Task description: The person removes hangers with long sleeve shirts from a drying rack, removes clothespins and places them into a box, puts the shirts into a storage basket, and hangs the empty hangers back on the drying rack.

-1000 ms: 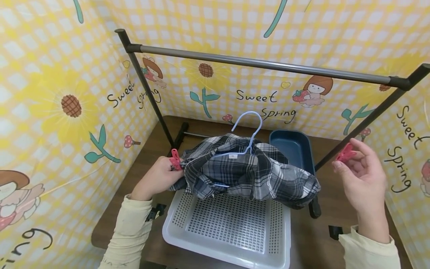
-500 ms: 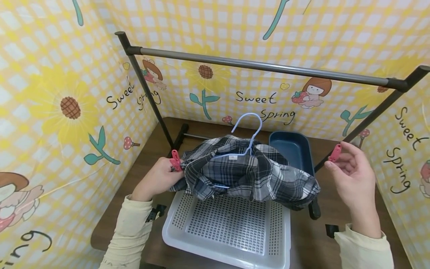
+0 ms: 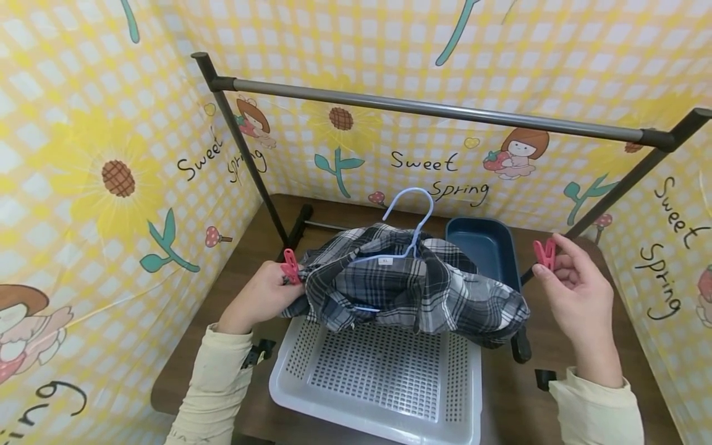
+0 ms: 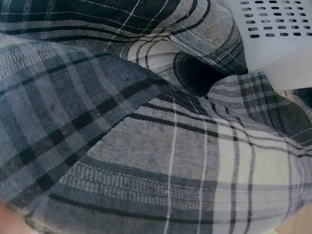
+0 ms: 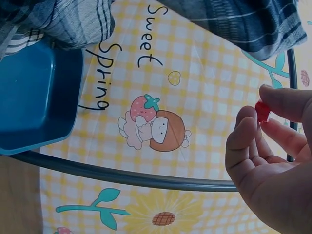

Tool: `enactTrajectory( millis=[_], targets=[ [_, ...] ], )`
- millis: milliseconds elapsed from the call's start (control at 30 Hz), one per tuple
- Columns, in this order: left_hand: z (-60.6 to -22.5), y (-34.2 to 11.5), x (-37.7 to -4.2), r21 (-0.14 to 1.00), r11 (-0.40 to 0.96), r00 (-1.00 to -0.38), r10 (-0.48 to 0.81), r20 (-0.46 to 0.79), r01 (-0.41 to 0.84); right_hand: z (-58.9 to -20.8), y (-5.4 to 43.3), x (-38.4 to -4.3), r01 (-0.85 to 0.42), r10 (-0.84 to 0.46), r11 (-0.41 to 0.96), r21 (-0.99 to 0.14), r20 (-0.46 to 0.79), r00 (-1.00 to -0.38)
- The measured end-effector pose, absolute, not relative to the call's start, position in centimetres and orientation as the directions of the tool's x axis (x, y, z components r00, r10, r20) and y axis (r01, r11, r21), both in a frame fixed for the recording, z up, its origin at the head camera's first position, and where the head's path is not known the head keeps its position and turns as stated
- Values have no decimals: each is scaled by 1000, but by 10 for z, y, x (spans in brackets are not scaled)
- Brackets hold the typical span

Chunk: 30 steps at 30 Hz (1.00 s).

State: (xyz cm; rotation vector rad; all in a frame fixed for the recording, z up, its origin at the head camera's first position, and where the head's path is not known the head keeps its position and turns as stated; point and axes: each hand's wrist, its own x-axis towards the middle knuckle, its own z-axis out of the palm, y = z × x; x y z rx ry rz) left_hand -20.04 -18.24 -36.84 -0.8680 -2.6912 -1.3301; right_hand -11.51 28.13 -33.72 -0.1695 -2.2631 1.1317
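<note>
A black, grey and white plaid shirt (image 3: 478, 296) is on a light blue hanger (image 3: 431, 207), its collar open towards me and the hook pointing up. My left hand (image 3: 257, 298) grips the shirt's left shoulder, where a pink clothespin (image 3: 290, 267) is clamped on the cloth. Plaid fabric (image 4: 146, 146) fills most of the left wrist view and hides those fingers. Right of the shirt, apart from it, my right hand (image 3: 584, 303) pinches a second pink clothespin (image 3: 544, 253) between thumb and forefinger. That clothespin shows end-on as a red piece (image 5: 263, 112) in the right wrist view.
Beneath the shirt is a white perforated basket (image 3: 375, 420) on the brown table (image 3: 183, 371). A blue bin (image 3: 503, 244) stands behind, to the right. The rack's metal bar (image 3: 434, 110) spans the back between two dark posts. Patterned yellow sheets wall in three sides.
My right hand has moved left towards the shirt and turned the clothespin so that its tips point more downward. The left hand, shirt and hanger have stayed in place.
</note>
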Motion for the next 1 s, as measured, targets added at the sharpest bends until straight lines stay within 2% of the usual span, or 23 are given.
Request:
enactTrajectory(
  millis=[367, 800, 867, 1000],
  targets=[
    [-367, -182, -198, 727, 506, -858, 462, 225, 464, -341, 282, -116, -85, 399, 691, -718, 477, -783],
    [-368, -182, -198, 726, 503, -859, 451, 241, 468, -339, 280, -112, 29, 464, 619, -785, 336, -820],
    [-368, -182, -198, 726, 508, -862, 448, 236, 463, -339, 279, -112, 12, 453, 615, -788, 341, -824],
    [-367, -182, -198, 728, 511, -866, 444, 231, 457, -339, 279, -114, -122, 401, 599, -791, 429, -810]
  ],
)
